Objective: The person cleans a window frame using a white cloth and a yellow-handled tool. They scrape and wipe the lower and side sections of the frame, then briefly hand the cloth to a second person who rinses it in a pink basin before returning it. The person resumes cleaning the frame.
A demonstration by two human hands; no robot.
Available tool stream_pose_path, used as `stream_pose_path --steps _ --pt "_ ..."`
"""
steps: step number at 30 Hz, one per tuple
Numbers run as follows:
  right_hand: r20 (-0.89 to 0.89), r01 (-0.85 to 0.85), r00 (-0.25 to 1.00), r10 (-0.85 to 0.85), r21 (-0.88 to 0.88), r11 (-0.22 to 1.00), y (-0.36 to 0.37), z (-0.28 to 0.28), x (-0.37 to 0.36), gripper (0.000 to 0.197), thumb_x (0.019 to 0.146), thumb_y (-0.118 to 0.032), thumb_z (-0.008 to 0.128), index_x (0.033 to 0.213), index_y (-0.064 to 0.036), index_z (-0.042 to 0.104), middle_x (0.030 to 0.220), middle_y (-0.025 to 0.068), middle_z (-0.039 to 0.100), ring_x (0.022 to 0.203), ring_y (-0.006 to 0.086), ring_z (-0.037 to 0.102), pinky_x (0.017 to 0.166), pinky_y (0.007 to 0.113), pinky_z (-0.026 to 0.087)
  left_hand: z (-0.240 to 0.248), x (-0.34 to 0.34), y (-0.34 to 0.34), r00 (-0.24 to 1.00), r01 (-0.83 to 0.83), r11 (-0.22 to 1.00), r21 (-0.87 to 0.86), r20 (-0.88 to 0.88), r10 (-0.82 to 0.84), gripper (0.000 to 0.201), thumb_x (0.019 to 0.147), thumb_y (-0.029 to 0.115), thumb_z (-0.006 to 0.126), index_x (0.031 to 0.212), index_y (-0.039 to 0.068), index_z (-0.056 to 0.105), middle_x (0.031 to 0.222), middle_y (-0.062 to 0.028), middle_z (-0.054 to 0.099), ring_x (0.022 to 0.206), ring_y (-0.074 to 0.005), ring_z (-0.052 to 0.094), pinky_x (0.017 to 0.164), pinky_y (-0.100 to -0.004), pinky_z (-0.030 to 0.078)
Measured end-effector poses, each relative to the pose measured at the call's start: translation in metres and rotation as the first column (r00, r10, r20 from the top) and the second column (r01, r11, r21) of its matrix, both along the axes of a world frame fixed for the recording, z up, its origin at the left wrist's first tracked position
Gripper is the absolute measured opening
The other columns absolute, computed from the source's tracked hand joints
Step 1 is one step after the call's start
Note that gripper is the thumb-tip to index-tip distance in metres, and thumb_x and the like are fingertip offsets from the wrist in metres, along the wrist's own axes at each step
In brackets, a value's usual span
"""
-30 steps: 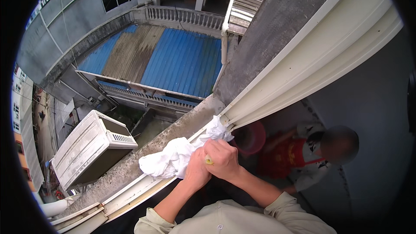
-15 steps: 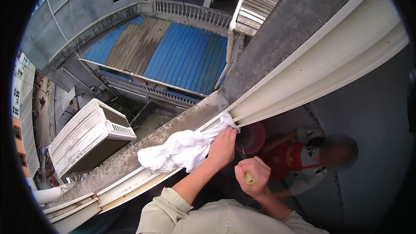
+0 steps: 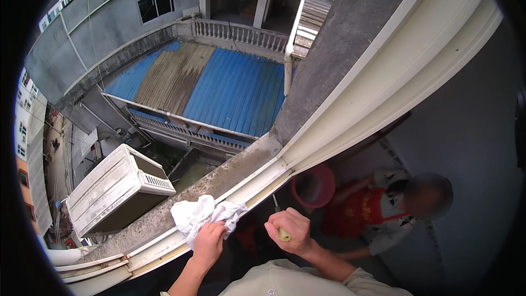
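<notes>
My left hand [image 3: 209,239] is closed on a crumpled white cloth [image 3: 193,215], which lies across the cream window track [image 3: 264,188] and spills over its outer edge. To its right, my right hand [image 3: 291,229] is wrapped round a screwdriver [image 3: 284,235]; the end of its yellowish handle pokes out of the fist. Its thin metal shaft points toward the track, and I cannot tell if the tip touches it. Beside the cloth, the inner corner of the frame, where the track meets the upright [image 3: 350,115], is uncovered.
Outside the rough concrete ledge [image 3: 235,171] hangs a white air-conditioner unit [image 3: 107,186], high above a lane. A blue metal roof [image 3: 233,90] lies below. Inside, a person in a red apron [image 3: 350,214] is low down by a pink basin [image 3: 313,185].
My left hand has drawn the cloth left and nearer along the track, away from the frame's corner. My right hand, with the screwdriver, has shifted left, and the shaft now shows more clearly.
</notes>
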State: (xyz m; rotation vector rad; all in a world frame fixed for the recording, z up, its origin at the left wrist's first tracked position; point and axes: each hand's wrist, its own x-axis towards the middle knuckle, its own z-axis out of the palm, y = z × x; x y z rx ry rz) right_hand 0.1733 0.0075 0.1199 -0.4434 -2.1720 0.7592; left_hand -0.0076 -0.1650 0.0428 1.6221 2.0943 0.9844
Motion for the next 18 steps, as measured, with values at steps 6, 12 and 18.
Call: stream_pose_path --steps 6,12,18 --pt "-0.012 0.041 0.999 -0.041 -0.022 0.999 0.026 0.004 0.014 0.022 0.077 0.0 0.078 0.08 -0.0064 0.057 0.085 0.0093 0.068 0.063 0.0241 0.057 0.055 0.032 0.044 0.01 0.002 0.047 0.978 -0.199 0.967 -0.16 0.029 0.206 0.008 0.088 0.008 0.068 0.095 0.004 0.065 0.078 -0.0161 0.068 0.072 -0.0359 0.067 0.067 -0.046 0.053" --pt "-0.04 -0.171 0.985 0.168 -0.377 0.91 -0.001 0.0 -0.002 0.022 0.081 -0.002 0.074 0.1 -0.0013 0.063 0.104 0.0177 0.067 0.087 0.0261 0.066 0.076 0.033 0.055 0.004 0.004 -0.003 0.989 -0.116 0.984 -0.137 0.07 0.127 0.025 0.088 0.007 0.067 0.112 0.005 0.064 0.093 -0.0173 0.068 0.086 -0.0356 0.067 0.073 -0.046 0.053" --pt "-0.222 -0.408 0.913 0.343 -0.55 0.729 -0.04 -0.027 -0.053 0.011 0.087 -0.002 0.063 0.096 0.0015 0.058 0.099 0.0161 0.062 0.084 0.017 0.06 0.068 0.027 0.055 0.022 -0.02 -0.04 0.981 -0.189 0.971 -0.145 0.013 0.193 0.036 0.088 0.003 0.06 0.125 0.003 0.057 0.108 -0.0174 0.064 0.096 -0.0377 0.065 0.082 -0.0454 0.053"
